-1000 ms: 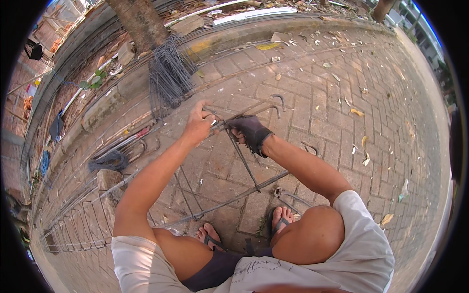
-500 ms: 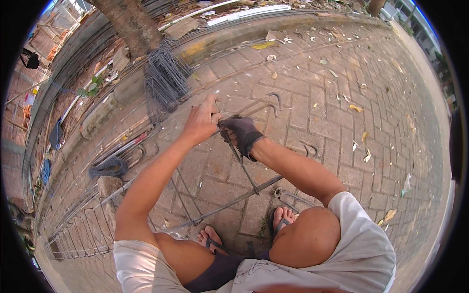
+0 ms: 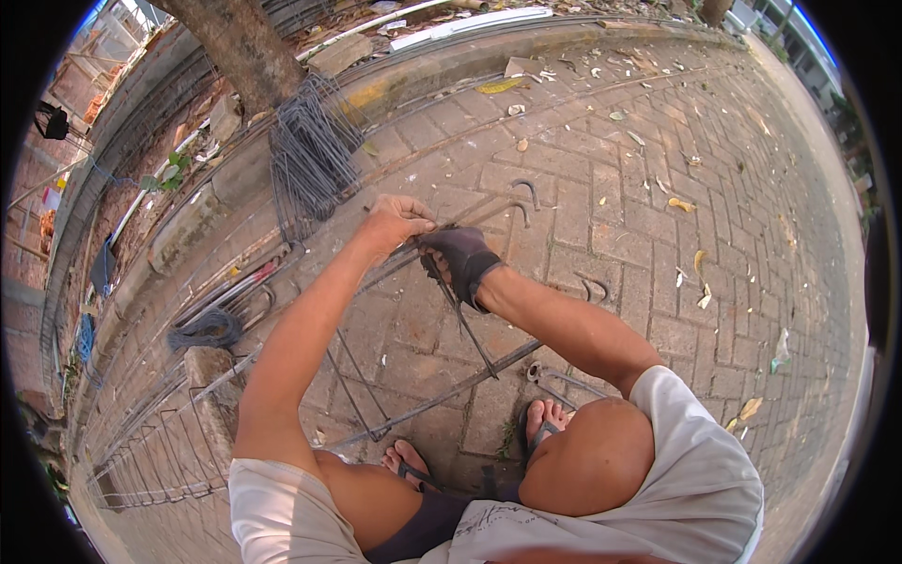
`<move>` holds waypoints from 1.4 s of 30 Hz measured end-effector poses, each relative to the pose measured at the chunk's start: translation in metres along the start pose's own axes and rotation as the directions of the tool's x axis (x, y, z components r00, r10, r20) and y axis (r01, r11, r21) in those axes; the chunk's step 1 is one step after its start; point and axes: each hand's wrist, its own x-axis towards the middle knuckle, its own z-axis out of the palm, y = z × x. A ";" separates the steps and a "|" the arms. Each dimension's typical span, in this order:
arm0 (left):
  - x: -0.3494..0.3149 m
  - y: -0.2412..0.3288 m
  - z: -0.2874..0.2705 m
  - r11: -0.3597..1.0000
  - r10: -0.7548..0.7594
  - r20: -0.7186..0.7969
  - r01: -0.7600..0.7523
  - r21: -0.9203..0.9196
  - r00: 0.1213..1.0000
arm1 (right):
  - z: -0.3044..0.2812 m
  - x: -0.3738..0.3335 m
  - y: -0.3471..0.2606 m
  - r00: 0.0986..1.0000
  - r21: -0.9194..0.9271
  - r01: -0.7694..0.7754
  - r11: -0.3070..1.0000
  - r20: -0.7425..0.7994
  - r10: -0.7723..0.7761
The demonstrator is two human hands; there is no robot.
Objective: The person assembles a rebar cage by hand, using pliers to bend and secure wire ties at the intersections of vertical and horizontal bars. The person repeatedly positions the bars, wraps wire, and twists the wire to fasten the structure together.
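My left hand, bare, pinches with thumb and fingers at a joint of a steel rebar frame; whatever sits between the fingertips is too small to make out. Right beside it my right hand, in a dark fingerless glove, is closed round a rebar stirrup at its upper corner. A long rebar crosses in front of my feet along the frame's near side. Hooked bar ends stick out beyond the right hand.
Against the tree trunk leans a bundle of grey stirrups. A wire coil lies at left, near a concrete block under the bars. By my right foot is a metal tool with a rounded head. Paving carries scattered leaves.
My left hand has lowered and its raised fingers have come down into a pinch by the joint. My right hand keeps its grip in nearly the same spot.
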 end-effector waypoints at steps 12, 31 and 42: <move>0.005 -0.007 0.015 0.964 0.038 0.128 -0.070 0.258 0.991 | 0.008 -0.023 -0.015 0.999 -0.103 0.048 0.994 -0.020 -0.050; -0.088 -0.019 0.062 0.885 -0.223 0.014 0.208 -0.416 0.975 | 0.005 -0.019 -0.031 0.997 -0.234 -0.045 0.971 0.043 0.057; -0.080 0.024 0.018 0.595 0.078 -0.104 0.038 0.803 0.991 | -0.009 -0.015 -0.068 0.943 -0.824 0.296 0.482 0.331 -0.013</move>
